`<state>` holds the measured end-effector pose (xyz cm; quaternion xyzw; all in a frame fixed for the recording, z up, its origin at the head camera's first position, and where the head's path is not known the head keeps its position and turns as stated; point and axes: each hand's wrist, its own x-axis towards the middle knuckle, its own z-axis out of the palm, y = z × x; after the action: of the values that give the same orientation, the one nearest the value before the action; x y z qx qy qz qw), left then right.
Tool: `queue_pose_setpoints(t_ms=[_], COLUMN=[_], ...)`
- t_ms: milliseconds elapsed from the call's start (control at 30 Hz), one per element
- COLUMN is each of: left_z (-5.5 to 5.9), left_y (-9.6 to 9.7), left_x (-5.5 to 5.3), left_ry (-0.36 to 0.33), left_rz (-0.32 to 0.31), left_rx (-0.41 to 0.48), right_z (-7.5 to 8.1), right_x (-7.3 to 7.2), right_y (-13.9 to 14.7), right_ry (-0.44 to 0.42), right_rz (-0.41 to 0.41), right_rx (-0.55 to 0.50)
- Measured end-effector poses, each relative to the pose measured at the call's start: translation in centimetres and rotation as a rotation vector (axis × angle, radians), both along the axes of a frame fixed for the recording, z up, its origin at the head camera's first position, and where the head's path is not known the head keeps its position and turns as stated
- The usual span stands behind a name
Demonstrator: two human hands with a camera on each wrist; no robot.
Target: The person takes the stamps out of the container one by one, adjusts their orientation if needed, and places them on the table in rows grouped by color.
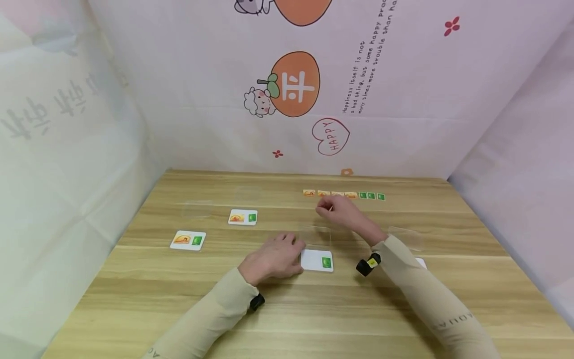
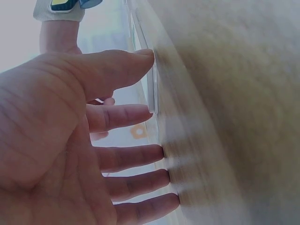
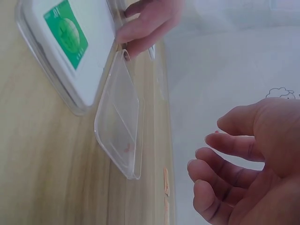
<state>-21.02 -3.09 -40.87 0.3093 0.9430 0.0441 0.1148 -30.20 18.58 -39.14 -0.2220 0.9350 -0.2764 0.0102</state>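
Note:
My left hand (image 1: pixel 279 257) rests on the table, fingers fairly straight. Its thumb and index fingertips touch the left edge of a white card (image 1: pixel 311 260) in a clear case, which bears one green picture at its right. Above the table, just short of a row of small picture cards (image 1: pixel 323 193), is my right hand (image 1: pixel 338 212). Its thumb and index pinch something tiny, seen nearly edge-on; a speck of orange shows between the tips in the right wrist view, so it looks like a small picture card. The other right fingers (image 3: pixel 204 190) are curled.
Two white cards, one at the left (image 1: pixel 188 240) and one farther back (image 1: pixel 243 217), each bear an orange and a green picture. Clear lids (image 3: pixel 119 117) lie about the table (image 1: pixel 269 319). My right sleeve (image 1: pixel 430 294) partly covers another white card (image 1: pixel 420 262). Printed cloth (image 1: pixel 202 75) encloses the back and sides.

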Motion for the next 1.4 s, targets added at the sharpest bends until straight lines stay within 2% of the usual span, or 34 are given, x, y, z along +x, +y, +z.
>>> queue_pose_setpoints(t_ms=[167,400,733,1033,1400], left_z=[0.0,0.0,0.1,0.1,0.1], left_y=[0.0,0.0,0.0,0.0,0.0], left_x=[0.1,0.2,0.3,0.4,0.3], left_ry=[0.017,0.038,0.033,0.031,0.029], left_rz=[-0.003,-0.013,-0.004,-0.006,-0.003], left_rx=[-0.015,-0.03,-0.027,-0.021,-0.005], right_z=[0.1,0.3,0.2,-0.6,-1.0], right_x=[0.7,1.7,3.9,4.7,5.7], right_y=[0.2,0.6,0.1,0.1,0.6], right_ry=[0.016,-0.006,-0.025,-0.044,-0.087], right_rz=[0.017,0.039,0.101,0.126,0.177], right_rx=[-0.01,-0.029,0.012,0.002,0.047])
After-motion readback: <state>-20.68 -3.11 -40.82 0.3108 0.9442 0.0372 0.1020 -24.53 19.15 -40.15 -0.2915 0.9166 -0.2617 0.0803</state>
